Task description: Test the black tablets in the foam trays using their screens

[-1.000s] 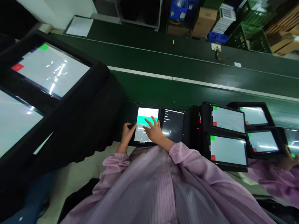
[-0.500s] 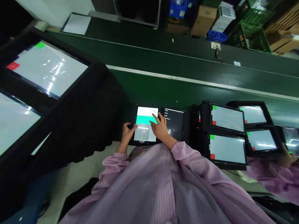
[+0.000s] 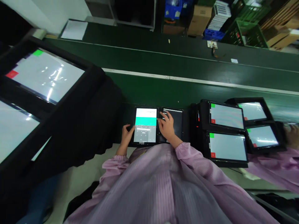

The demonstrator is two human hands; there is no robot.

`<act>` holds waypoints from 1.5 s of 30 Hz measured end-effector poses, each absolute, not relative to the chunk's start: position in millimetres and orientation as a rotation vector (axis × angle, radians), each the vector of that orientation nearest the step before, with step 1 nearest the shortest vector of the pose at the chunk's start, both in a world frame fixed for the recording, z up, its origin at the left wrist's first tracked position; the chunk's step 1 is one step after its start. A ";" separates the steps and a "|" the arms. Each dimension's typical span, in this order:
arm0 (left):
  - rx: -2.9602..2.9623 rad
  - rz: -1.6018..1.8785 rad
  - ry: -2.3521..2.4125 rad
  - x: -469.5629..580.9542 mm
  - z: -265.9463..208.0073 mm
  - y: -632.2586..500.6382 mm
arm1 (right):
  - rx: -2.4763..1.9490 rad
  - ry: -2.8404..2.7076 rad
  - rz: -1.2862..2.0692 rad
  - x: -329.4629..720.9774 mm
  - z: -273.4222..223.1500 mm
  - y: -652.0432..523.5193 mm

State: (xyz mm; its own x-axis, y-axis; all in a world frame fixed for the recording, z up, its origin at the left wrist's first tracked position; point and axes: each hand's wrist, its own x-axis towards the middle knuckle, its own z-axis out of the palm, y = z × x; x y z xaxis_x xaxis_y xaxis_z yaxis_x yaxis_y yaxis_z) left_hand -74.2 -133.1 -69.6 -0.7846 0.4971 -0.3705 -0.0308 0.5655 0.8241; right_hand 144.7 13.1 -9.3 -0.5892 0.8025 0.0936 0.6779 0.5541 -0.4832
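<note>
A tablet [image 3: 145, 137] lies flat before me, with a white and green band above a grey keypad on its lit screen. At its left edge is my left hand [image 3: 126, 136], the thumb against the frame and the fingers apart. Beside it on the right lies a second tablet [image 3: 177, 124] with a dark screen and small white text lines at the top. Over the gap between the two and partly covering the dark one hovers my right hand [image 3: 167, 126], fingers spread and holding nothing.
Tablets with white screens [image 3: 227, 146] stand stacked to the right, near a co-worker's sleeve [image 3: 271, 168]. Large screens [image 3: 51, 74] in a black-draped frame rise at left. Across the green bench [image 3: 149, 90] are crates [image 3: 249, 34] and cardboard boxes [image 3: 199, 20].
My right hand has moved right, off the lit screen toward the dark tablet. The digits at the top of the lit screen look different. My left hand stays at the edge.
</note>
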 end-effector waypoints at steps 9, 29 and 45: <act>0.404 1.190 2.212 -78.2 -72.4 -131.5 | -1.451 -2.263 0.458 190.9 -19.8 31.1; 0.288 1.270 2.168 -105.5 -77.9 -74.2 | -1.384 -2.195 0.457 254.6 -16.3 -0.4; 0.252 1.332 2.100 -91.6 -68.6 -116.2 | -1.127 -2.564 0.652 204.0 -6.0 0.2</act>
